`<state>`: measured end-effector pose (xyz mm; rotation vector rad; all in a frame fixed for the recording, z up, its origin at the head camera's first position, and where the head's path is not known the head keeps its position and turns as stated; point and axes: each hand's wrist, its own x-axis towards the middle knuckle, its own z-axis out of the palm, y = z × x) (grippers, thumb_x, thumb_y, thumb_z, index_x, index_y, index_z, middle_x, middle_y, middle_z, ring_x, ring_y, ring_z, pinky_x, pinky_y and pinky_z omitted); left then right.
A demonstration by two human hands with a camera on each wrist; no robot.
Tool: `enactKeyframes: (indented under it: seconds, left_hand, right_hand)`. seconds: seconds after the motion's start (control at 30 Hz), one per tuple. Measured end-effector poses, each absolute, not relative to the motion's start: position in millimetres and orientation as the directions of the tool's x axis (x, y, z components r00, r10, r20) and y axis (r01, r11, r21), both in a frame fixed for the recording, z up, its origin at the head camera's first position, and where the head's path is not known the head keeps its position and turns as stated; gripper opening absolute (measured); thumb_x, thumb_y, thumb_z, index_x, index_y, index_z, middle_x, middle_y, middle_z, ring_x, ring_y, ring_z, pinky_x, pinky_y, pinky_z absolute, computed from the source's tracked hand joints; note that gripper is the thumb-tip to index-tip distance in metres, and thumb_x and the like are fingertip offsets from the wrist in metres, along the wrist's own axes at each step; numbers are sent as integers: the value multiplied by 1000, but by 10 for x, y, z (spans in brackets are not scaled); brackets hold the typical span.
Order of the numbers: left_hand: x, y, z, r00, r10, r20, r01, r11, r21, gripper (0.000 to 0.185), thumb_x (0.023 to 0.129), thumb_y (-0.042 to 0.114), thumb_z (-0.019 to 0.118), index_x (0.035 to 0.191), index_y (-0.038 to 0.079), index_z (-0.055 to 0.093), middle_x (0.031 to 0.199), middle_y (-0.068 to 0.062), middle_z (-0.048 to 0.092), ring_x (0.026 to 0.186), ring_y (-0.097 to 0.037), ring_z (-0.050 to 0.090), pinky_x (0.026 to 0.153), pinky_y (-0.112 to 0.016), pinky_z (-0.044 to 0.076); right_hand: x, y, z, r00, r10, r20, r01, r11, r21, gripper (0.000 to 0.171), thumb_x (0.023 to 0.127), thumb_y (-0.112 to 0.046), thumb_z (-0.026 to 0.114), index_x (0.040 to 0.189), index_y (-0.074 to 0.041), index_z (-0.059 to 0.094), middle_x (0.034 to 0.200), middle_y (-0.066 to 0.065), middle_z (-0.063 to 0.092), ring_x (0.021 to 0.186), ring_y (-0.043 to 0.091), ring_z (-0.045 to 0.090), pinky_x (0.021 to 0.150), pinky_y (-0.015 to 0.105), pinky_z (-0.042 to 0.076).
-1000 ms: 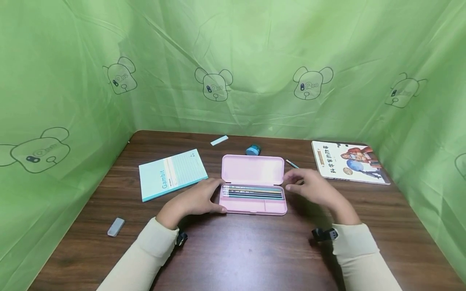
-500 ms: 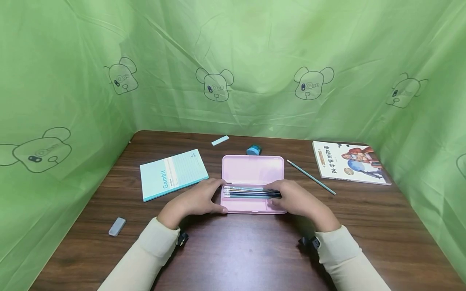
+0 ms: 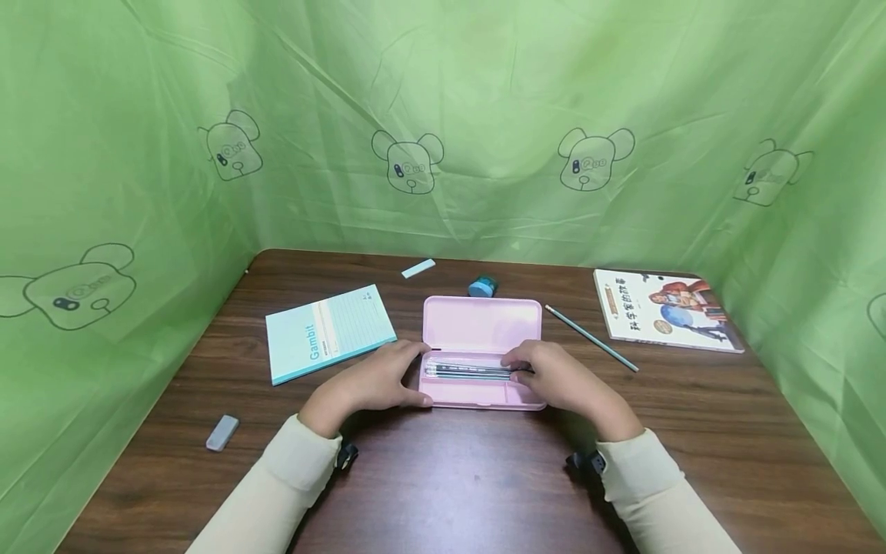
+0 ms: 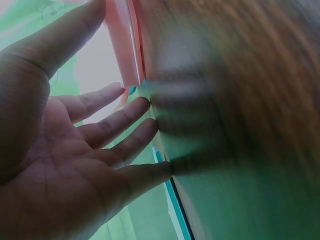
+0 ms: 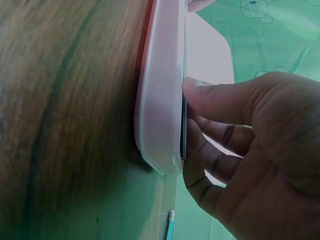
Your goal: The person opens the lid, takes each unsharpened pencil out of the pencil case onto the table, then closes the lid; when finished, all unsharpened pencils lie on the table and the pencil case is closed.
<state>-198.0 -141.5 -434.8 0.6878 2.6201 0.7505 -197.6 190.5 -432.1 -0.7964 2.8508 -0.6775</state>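
Observation:
A pink pencil case [image 3: 462,395] lies open on the table, its lid [image 3: 481,324] tipped back. Several pencils [image 3: 471,372] lie side by side in its rear compartment, eraser ends to the left. My right hand [image 3: 569,382] reaches in at the right end and pinches the pencils between thumb and fingers; it hides their right ends. At the case's left end my left hand [image 3: 374,378] rests with thumb at the front corner and fingers by the back corner. Those fingers [image 4: 125,127] look nearly straight and spread in the left wrist view.
A loose pencil [image 3: 591,338] lies right of the case, near a picture-cover book [image 3: 666,312]. Left are a light-blue notebook [image 3: 331,333] and a grey eraser-like block [image 3: 222,433]. Behind the case sit a teal rounded object [image 3: 482,287] and a pale strip [image 3: 418,268].
My right hand has moved left from beside the case onto the pencils, uncovering the loose pencil on the table. The pencils inside now lie in a narrower bunch. My left hand has stayed put.

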Motion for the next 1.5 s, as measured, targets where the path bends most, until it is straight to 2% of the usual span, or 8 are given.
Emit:
enactKeyframes:
  seconds: [0.2, 0.37, 0.7, 1.0, 1.1, 1.23, 1.37, 1.5]
  left_hand:
    - [-1983, -1416, -4360, -828, 531, -180, 357, 747, 562, 88, 95, 44, 90, 163, 5, 51, 167, -19, 53, 160, -38, 46, 133, -55, 39]
    - [-1982, -1410, -4363, -830, 527, -185, 349, 748, 565, 87, 95, 44, 91, 163, 6, 51, 167, -19, 53, 159, -38, 46, 132, -55, 39]
    - [-1975, -1407, -4357, -832, 522, -191, 340, 750, 568, 89, 94, 43, 91, 164, 5, 51, 168, -19, 51, 160, -38, 45, 132, -56, 39]
    - [-1969, -1412, -4372, -833, 521, -187, 337, 746, 575, 89, 94, 43, 91, 164, 5, 51, 168, -18, 52, 160, -37, 45, 132, -55, 39]
    - [-1974, -1407, -4375, -833, 520, -188, 335, 746, 575, 88, 94, 42, 91, 164, 5, 51, 168, -18, 52, 160, -37, 46, 132, -55, 39]
    - [-1968, -1402, -4365, -835, 515, -195, 325, 747, 580, 89, 94, 42, 91, 164, 5, 51, 168, -18, 52, 160, -37, 45, 132, -55, 39]
    - [-1959, -1406, -4353, -837, 512, -195, 323, 749, 579, 89, 94, 42, 91, 164, 5, 51, 168, -18, 52, 160, -37, 46, 132, -55, 39]
    - [-1962, -1411, -4349, -839, 510, -190, 328, 751, 573, 88, 94, 43, 91, 164, 6, 51, 167, -18, 52, 159, -37, 46, 132, -55, 40]
  right_hand:
    - [-1967, 1906, -4326, -843, -536, 44, -497, 747, -441, 16, 99, 1, 79, 107, -10, 85, 99, 2, 80, 97, 14, 73, 93, 45, 65]
    - [-1967, 1920, -4326, -833, -551, 47, -512, 736, -444, 17, 98, 5, 77, 106, -9, 84, 96, 1, 77, 93, 12, 70, 88, 41, 64]
    - [-1969, 2024, -4205, -856, -511, 85, -486, 735, -474, 22, 100, 10, 71, 109, -7, 81, 103, 3, 79, 99, 18, 72, 93, 47, 63]
    - [-2029, 2487, -4012, -929, -320, 188, -369, 749, -550, 22, 103, 4, 73, 122, -4, 80, 114, 14, 82, 106, 30, 76, 96, 55, 62]
    - [-2049, 2733, -3966, -954, -219, 207, -297, 792, -533, 21, 106, 0, 71, 125, -3, 78, 114, 18, 82, 104, 35, 75, 92, 53, 59]
    - [-2099, 3041, -4030, -979, -104, 176, -182, 836, -517, 20, 107, -1, 69, 125, -1, 77, 111, 21, 81, 99, 34, 74, 84, 44, 54]
    - [-2156, 3249, -4171, -989, -78, 126, -131, 859, -495, 18, 104, 1, 68, 120, 4, 77, 103, 23, 80, 91, 31, 71, 78, 41, 52]
    - [-2201, 3356, -4313, -990, -106, 94, -138, 875, -464, 17, 101, 3, 69, 115, 5, 77, 97, 21, 81, 88, 29, 72, 80, 45, 54]
